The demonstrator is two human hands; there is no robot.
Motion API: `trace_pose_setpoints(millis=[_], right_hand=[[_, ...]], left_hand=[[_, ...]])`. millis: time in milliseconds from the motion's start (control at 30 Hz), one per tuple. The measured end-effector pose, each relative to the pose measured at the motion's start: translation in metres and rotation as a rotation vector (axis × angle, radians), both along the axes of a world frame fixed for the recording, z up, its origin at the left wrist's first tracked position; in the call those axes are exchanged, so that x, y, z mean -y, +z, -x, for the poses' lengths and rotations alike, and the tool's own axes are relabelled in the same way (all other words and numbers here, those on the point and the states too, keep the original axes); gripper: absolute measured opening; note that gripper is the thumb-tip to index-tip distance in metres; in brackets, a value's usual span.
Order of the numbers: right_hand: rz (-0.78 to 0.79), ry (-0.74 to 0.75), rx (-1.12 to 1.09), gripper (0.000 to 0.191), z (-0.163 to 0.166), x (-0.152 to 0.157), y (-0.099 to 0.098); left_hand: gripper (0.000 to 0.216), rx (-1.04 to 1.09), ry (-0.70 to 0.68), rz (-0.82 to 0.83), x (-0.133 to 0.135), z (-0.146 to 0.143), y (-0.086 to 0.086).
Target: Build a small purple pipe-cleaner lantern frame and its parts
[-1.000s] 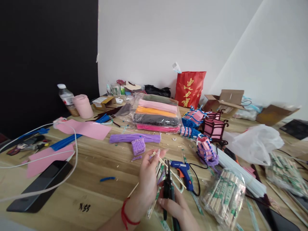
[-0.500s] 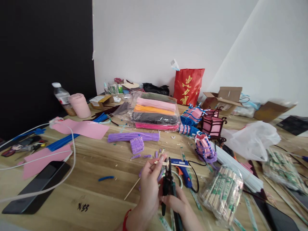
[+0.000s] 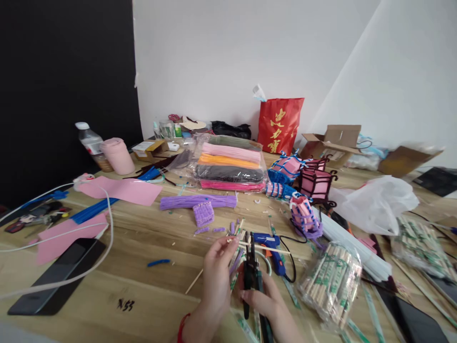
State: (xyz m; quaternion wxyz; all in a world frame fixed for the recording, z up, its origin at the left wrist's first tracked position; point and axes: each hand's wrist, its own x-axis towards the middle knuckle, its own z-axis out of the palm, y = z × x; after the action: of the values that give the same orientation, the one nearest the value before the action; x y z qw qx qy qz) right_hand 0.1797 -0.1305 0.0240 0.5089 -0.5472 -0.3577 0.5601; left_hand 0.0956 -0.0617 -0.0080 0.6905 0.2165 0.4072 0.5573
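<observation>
My left hand [image 3: 217, 276], a red string at its wrist, pinches a thin wooden stick [image 3: 266, 248] that runs level to the right. My right hand [image 3: 268, 305] grips the handles of black pliers [image 3: 252, 271]. The pliers' jaws point up and meet the stick near my left fingertips. Several more sticks and green-printed wrappers lie under both hands. A blue glue gun [image 3: 272, 247] lies just behind the pliers.
A wooden table [image 3: 150, 281] holds purple pipe cleaners [image 3: 198, 201], a bag of coloured ones [image 3: 231, 166], pink paper [image 3: 121, 189], a phone [image 3: 57, 274], white cable, chopstick packs [image 3: 332, 283], small pink lanterns [image 3: 317, 183], a red bag [image 3: 280, 125], boxes and a white plastic bag [image 3: 376, 202].
My left hand has turned the stick from slanted to level and brought it to the pliers' jaws. The view has shifted slightly.
</observation>
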Motion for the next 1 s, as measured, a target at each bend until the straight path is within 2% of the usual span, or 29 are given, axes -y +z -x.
trace_pose_setpoints(millis=[233,333,633,833,1000], right_hand=[[0.090,-0.039,0.039,0.022,0.002,0.000,-0.008],[0.060,-0.003,0.052,0.022,0.003,-0.002,-0.011],[0.042,-0.033,0.127,0.018,0.005,-0.004,-0.011],[0.031,-0.034,0.120,0.018,0.004,-0.006,-0.011],[0.042,0.007,0.166,0.021,-0.003,-0.003,-0.010]], left_hand=[[0.025,0.119,-0.005,0.025,0.001,0.000,0.004],[0.023,0.124,-0.012,-0.003,0.002,0.000,0.005],[0.026,-0.120,-0.034,-0.035,0.002,0.003,0.004],[0.027,-0.235,-0.014,-0.036,0.003,0.005,0.010],[0.028,-0.332,-0.099,-0.048,0.000,0.012,0.017]])
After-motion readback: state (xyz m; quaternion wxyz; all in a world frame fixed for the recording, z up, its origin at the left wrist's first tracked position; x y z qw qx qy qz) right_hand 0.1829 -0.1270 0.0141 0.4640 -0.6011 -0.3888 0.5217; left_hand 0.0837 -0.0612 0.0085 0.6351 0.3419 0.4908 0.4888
